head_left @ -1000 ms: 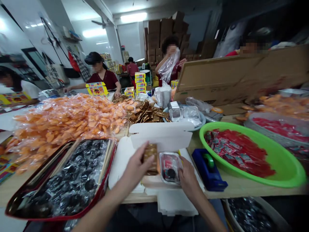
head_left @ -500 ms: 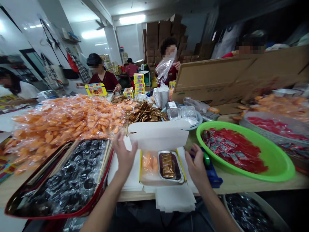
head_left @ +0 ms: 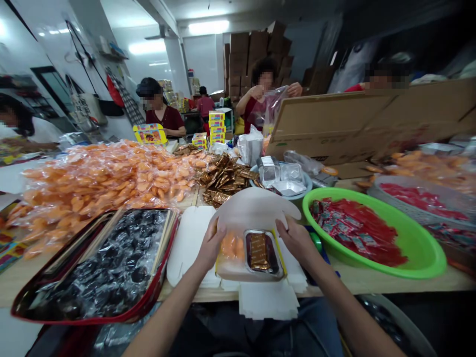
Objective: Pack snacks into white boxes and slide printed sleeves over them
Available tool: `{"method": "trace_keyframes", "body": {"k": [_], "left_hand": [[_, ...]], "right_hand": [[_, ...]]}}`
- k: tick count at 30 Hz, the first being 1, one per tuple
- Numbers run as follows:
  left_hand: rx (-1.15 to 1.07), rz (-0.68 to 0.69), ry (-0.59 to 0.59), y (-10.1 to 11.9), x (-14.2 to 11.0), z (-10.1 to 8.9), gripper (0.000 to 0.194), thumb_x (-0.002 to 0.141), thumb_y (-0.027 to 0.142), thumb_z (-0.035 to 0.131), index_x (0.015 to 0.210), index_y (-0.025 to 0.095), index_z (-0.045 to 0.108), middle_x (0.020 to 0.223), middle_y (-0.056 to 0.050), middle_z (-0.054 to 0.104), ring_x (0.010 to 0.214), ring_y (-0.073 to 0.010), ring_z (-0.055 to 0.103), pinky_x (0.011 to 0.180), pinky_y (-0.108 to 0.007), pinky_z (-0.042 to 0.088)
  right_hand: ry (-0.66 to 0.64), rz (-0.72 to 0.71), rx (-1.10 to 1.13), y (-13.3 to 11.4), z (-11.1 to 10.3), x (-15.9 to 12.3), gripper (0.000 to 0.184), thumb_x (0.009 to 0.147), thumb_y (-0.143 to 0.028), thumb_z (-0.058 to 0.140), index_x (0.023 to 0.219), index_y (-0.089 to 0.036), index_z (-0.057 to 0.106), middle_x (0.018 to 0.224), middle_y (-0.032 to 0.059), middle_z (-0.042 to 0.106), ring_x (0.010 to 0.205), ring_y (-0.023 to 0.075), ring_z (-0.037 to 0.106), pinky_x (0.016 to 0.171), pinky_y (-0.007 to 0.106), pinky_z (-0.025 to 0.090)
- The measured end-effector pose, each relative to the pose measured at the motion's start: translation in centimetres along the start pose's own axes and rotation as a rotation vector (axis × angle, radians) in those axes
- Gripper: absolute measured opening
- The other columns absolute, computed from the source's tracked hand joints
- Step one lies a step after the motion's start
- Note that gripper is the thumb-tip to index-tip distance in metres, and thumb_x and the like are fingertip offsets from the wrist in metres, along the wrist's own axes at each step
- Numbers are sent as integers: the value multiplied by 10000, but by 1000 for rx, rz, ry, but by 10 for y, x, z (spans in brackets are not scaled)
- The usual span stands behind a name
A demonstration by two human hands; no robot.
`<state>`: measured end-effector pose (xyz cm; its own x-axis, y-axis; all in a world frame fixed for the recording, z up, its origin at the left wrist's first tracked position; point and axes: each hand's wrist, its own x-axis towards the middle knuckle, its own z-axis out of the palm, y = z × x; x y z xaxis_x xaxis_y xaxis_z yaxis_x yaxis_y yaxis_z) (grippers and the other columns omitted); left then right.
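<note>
Newly bowed, the lid point(head_left: 249, 206) of the open white carton point(head_left: 232, 271) curved between the left hand point(head_left: 210, 244) and right hand point(head_left: 296, 239), which had come inward, fingers curled closed on its sides. Right of them sat a green basin point(head_left: 422, 260).

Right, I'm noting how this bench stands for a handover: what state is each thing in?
White-lined carton: open, holding orange pieces
Carton lid: raised, bent, between left hand and right hand
Foil tray: uncovered, gold-brown packet inside
Green basin: open, partly filled
Red-rimmed tray: open, loaded with wrapped dark pieces
Yellow boxes: stacked
</note>
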<state>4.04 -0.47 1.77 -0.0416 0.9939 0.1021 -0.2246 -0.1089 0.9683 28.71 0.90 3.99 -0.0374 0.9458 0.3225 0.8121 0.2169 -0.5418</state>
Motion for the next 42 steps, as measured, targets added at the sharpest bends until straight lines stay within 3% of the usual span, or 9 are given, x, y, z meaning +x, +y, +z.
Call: {"method": "trace_keyframes", "body": {"k": [9,16,21,25,28,33,35,38,42], "left_hand": [[304,61,-123,-19,-14,-25,622,805,563,484,1302,191,450,1305,-114,515,1273,-268,409,1047,-405,355],[264,95,-233,-15,-15,-25,659,840,545,452,1375,179,334,1425,-118,374,1325,-259,331,1091,-411,295],[262,128,-281,-13,-16,-26,566,874,458,446,1373,218,327,1451,-99,327,1344,-244,296,1110,-414,256],[343,207,-327,-14,-16,-30,514,886,415,446,1352,218,354,1463,-96,298,1378,-235,213,1135,-424,189],[421,299,-403,-18,-16,-38,505,879,379,465,1340,208,354,1450,-117,305,1395,-246,150,1135,-463,164],[711,410,-664,-17,-18,-64,798,752,387,646,1412,242,220,1489,-136,231,1407,-301,32,1112,-549,112],[879,379,-739,-13,-20,-71,882,723,414,668,1438,244,181,1502,-145,207,1401,-335,31,1097,-581,75],[1047,368,-766,-9,-28,-77,788,779,405,603,1444,292,196,1501,-109,235,1394,-351,74,1083,-602,42],[1017,458,-739,-14,-46,-83,758,765,392,625,1420,372,244,1479,-64,305,1374,-348,188,1094,-595,50]], "right_hand": [[-23,-2,134,0,-3,-19,340,894,-474,247,844,-245,493,580,34,588,580,233,606,597,328,443],[-36,78,190,0,2,-16,365,877,-509,262,889,-222,488,627,50,614,605,241,617,596,328,446],[-22,112,180,2,6,-18,407,875,-524,251,913,-209,507,653,68,623,643,260,627,658,360,461],[-55,78,193,10,9,-25,386,882,-502,285,908,-205,530,803,108,658,804,273,640,760,392,476],[-61,11,246,19,13,-36,409,898,-477,294,1034,-183,543,1045,139,634,981,265,601,874,418,456],[-117,-160,267,42,24,-66,549,814,-467,509,1279,-182,454,1237,138,537,1143,279,496,972,444,399],[-176,-144,189,53,29,-81,691,722,-491,616,1323,-201,438,1267,146,516,1154,319,481,961,484,397],[-258,-47,101,64,36,-100,794,642,-499,686,1356,-275,419,1332,128,471,1186,357,454,945,541,390],[-157,-11,222,59,33,-112,620,633,-449,712,1226,-347,564,1314,90,500,1208,366,439,980,557,353]]}}
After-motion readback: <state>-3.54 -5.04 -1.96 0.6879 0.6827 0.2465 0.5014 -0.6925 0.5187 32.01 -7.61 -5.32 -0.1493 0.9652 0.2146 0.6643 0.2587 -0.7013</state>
